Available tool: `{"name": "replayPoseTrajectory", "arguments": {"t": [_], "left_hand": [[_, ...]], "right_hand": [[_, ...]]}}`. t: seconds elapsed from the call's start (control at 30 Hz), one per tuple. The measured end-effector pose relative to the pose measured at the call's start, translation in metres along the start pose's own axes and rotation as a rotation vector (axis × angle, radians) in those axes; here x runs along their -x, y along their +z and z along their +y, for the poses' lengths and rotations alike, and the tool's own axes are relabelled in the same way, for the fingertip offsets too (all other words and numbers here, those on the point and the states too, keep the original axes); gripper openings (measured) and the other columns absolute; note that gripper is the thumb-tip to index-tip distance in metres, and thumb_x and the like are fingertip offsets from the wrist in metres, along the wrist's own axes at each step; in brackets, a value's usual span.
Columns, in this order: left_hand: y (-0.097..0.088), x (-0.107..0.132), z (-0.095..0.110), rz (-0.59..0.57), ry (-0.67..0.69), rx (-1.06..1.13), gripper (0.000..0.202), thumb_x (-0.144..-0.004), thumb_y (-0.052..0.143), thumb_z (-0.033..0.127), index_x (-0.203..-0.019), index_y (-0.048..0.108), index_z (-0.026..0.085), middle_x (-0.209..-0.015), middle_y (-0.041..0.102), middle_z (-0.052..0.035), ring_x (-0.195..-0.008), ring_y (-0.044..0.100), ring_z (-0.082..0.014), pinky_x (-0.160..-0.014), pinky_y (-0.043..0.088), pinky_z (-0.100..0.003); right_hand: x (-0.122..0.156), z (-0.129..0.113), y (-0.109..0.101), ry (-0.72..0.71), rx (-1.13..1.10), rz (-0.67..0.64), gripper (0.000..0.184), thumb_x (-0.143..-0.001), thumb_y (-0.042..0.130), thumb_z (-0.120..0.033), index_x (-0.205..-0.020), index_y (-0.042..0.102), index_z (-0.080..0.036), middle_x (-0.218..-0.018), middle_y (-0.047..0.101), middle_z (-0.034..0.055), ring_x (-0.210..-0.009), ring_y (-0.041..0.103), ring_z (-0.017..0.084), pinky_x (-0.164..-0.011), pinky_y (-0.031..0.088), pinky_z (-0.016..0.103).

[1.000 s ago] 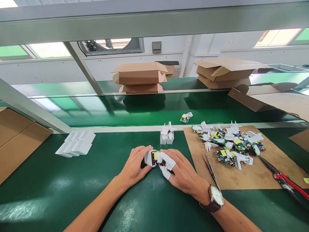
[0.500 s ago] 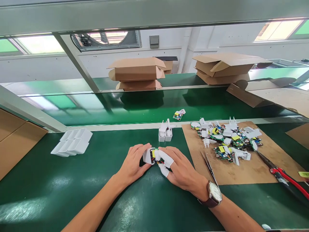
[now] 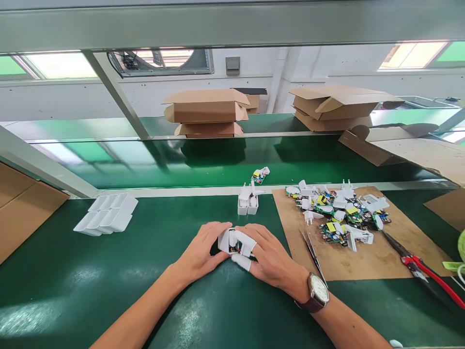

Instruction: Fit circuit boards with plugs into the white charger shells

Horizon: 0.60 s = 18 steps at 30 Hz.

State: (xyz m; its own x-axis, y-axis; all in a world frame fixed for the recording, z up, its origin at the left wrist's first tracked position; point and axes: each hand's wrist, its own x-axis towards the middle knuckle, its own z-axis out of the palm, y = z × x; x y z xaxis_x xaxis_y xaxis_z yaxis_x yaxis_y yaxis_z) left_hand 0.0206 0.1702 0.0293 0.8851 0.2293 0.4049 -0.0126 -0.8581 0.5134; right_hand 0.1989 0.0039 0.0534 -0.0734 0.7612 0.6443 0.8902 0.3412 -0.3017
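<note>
Both hands meet over a small white charger housing [image 3: 225, 240] on the green table [image 3: 109, 281]. My left hand [image 3: 202, 251] grips the housing from the left. My right hand [image 3: 268, 257], with white finger cots on thumb and forefinger and a watch on its wrist, presses a circuit board into the housing's open side. Little of the board shows. Two assembled white chargers [image 3: 248, 202] stand just beyond my hands.
A brown cardboard sheet [image 3: 356, 261] at right carries a pile of circuit boards and white plug parts [image 3: 337, 215], tweezers [image 3: 310, 249] and red-handled cutters [image 3: 423, 274]. White housings [image 3: 105, 220] lie at left. A loose board [image 3: 260, 175] lies on the belt. Cardboard boxes [image 3: 207, 114] stand behind.
The board has gone deeper into the housing; its yellow part no longer shows. My hands stay together in the same spot. The view shifted slightly.
</note>
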Motion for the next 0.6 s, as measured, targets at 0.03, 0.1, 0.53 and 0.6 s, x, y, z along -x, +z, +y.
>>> {"name": "replayPoseTrajectory", "arguments": {"t": [0.03, 0.1, 0.53, 0.6], "left_hand": [[0.001, 0.001, 0.002, -0.049, -0.016, 0.048, 0.067, -0.093, 0.069, 0.031, -0.152, 0.037, 0.029, -0.141, 0.065, -0.0092, -0.127, 0.063, -0.0263, -0.106, 0.054, -0.044], [0.003, 0.003, 0.004, -0.136, -0.059, 0.13, 0.07, -0.096, 0.064, 0.03, -0.156, 0.03, 0.03, -0.149, 0.059, -0.0091, -0.132, 0.062, -0.0249, -0.108, 0.055, -0.042], [0.006, -0.002, 0.007, -0.156, -0.359, 0.449, 0.058, -0.106, 0.043, 0.041, -0.16, 0.027, 0.026, -0.159, 0.049, -0.0088, -0.146, 0.049, -0.0249, -0.121, 0.042, -0.048], [0.005, -0.002, 0.009, -0.155, -0.37, 0.47, 0.065, -0.106, 0.044, 0.043, -0.163, 0.017, 0.027, -0.162, 0.044, -0.0098, -0.147, 0.048, -0.0252, -0.121, 0.041, -0.049]], "right_hand": [[-0.001, 0.001, -0.002, 0.018, -0.054, -0.004, 0.05, -0.095, 0.067, -0.026, -0.142, 0.048, -0.02, -0.123, 0.069, 0.0161, -0.111, 0.064, 0.029, -0.094, 0.058, 0.05], [-0.001, 0.003, -0.006, 0.094, -0.167, -0.02, 0.047, -0.097, 0.066, -0.032, -0.141, 0.051, -0.023, -0.118, 0.069, 0.0132, -0.106, 0.065, 0.027, -0.092, 0.059, 0.046], [0.009, 0.019, 0.017, 0.097, -0.197, -0.106, 0.042, -0.1, 0.056, -0.016, -0.14, 0.056, -0.029, -0.134, 0.062, 0.0123, -0.12, 0.066, 0.023, -0.098, 0.061, 0.04], [0.009, 0.019, 0.017, 0.075, -0.147, -0.073, 0.039, -0.099, 0.056, -0.014, -0.136, 0.059, -0.028, -0.125, 0.065, 0.0119, -0.111, 0.069, 0.022, -0.088, 0.064, 0.036]]}}
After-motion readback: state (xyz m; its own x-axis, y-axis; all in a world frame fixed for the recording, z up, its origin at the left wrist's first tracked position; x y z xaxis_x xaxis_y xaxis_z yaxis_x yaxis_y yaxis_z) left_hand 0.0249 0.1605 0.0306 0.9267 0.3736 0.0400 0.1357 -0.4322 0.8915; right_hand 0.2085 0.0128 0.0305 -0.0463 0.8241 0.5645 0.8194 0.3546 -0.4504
